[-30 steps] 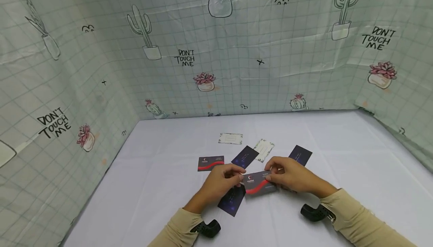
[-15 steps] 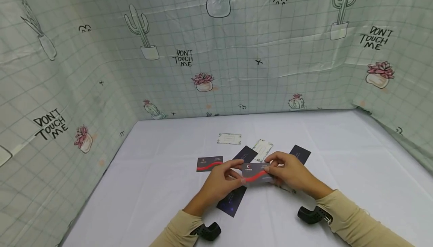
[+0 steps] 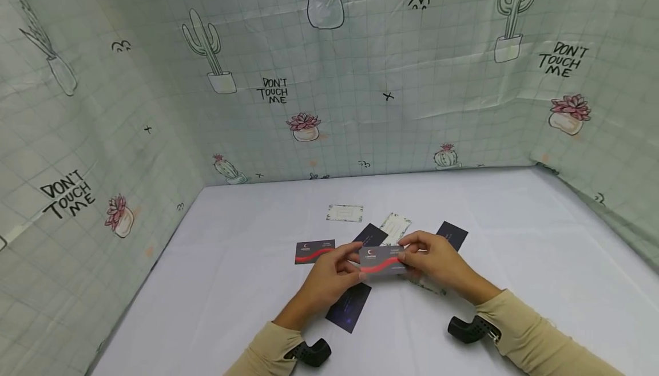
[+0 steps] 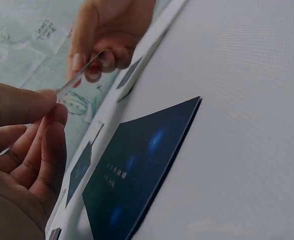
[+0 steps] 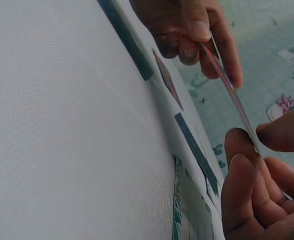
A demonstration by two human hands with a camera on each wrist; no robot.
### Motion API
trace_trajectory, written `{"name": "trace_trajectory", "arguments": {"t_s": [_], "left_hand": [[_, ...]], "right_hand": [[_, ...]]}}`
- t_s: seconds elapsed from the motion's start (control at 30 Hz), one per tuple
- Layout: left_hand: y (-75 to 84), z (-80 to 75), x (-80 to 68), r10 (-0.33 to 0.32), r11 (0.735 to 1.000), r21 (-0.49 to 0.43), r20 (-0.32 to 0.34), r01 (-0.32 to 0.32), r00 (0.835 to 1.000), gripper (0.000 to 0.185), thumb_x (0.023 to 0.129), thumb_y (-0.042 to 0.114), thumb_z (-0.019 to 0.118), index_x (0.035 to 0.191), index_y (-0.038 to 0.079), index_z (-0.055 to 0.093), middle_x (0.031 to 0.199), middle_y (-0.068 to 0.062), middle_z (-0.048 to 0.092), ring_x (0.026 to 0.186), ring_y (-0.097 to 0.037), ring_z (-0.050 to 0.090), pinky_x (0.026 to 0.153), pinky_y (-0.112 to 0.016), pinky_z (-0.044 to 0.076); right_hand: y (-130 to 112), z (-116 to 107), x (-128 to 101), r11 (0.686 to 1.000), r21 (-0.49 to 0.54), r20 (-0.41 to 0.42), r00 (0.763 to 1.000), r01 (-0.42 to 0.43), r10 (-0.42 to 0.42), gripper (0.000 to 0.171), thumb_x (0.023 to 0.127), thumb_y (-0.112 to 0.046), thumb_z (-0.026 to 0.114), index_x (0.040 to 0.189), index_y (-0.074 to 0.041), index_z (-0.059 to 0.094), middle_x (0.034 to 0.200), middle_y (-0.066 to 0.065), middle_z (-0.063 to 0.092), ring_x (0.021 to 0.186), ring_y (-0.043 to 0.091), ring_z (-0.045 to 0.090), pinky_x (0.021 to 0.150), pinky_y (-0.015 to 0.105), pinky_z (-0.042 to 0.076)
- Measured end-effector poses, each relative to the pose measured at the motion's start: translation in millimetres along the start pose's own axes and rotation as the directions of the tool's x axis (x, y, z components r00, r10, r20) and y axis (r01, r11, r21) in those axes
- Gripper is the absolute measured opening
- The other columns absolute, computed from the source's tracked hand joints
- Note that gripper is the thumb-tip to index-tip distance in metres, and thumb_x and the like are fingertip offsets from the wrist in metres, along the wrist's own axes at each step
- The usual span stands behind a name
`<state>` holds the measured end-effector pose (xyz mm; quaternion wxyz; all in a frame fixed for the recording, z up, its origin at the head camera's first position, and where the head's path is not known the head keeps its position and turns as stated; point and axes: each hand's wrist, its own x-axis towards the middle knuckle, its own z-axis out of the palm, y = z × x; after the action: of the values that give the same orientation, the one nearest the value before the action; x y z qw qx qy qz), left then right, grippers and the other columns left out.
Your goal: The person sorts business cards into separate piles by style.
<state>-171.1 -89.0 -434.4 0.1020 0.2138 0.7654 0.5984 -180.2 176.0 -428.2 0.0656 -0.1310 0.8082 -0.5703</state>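
Observation:
A grey business card with a red wave is held up between both hands above the table. My left hand pinches its left end between thumb and fingers. The right hand grips the other end, thumb on the printed face. Seen from the left wrist, the raised card shows nearly edge-on. Below the left hand lies a dark blue card with glowing spots. Under the right hand, a white card with a leafy border is partly hidden.
Another grey card with a red wave lies left of the hands. Behind them are a dark blue card, a white leafy card and a further white card. One more dark card lies behind the right hand.
The held card has risen off the table and tilted toward the camera. The left fingers have spread along its left edge, and the right hand has kept its grip.

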Motion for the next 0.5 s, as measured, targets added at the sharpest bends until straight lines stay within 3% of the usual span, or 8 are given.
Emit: {"name": "trace_trajectory", "arguments": {"t_s": [0.27,0.5], "left_hand": [[-6.7,-6.1,0.1,-0.001,1.000,-0.021,-0.029,0.000,1.000,0.059,0.089,-0.001,0.070,0.144,-0.002,0.050,0.109,-0.012,0.062,0.088,-0.014,0.066,0.075,-0.021,0.052],[-7.8,-11.7,1.9,0.005,1.000,-0.004,-0.008,-0.005,1.000,0.058,0.090,-0.001,0.068,0.145,-0.001,0.049,0.105,-0.009,0.062,0.086,-0.012,0.065,0.077,-0.022,0.052]], "right_hand": [[1.6,1.2,-2.6,1.000,0.012,0.083,0.996,0.029,-0.030,0.050,0.090,-0.011,0.072,0.133,0.007,0.057,0.099,0.013,0.064,0.073,0.025,0.066,0.064,0.033,0.054],[1.0,0.6,-1.5,0.998,-0.024,0.118,0.992,0.055,-0.052,0.059,0.087,-0.008,0.072,0.139,0.011,0.050,0.102,0.011,0.067,0.085,0.021,0.068,0.070,0.029,0.054]]}}
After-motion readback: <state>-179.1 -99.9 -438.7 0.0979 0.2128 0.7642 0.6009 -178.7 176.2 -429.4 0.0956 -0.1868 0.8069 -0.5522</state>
